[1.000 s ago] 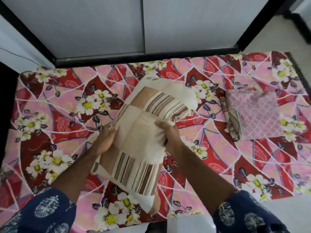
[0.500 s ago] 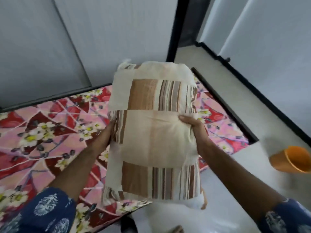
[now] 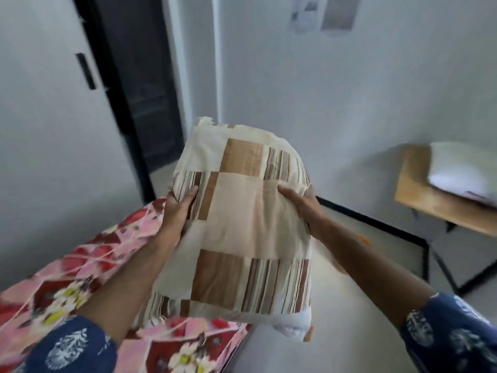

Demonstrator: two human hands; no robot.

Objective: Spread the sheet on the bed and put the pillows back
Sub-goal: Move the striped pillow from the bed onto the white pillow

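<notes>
At lower left of the frame lay the pink and red floral bedsheet (image 3: 80, 267). Your left hand (image 3: 176, 211) and right hand (image 3: 304, 205) clamped opposite sides of the beige and brown patchwork pillow (image 3: 242, 227), held centre frame, long axis running away from you; the bed lay nearer your left arm.

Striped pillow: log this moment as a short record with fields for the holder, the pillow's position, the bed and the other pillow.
held by: left hand and right hand, one on each side edge
pillow: lifted, upright, off the bed
bed sheet: floral, lower left
other pillow: white, on the wooden table at right
</notes>
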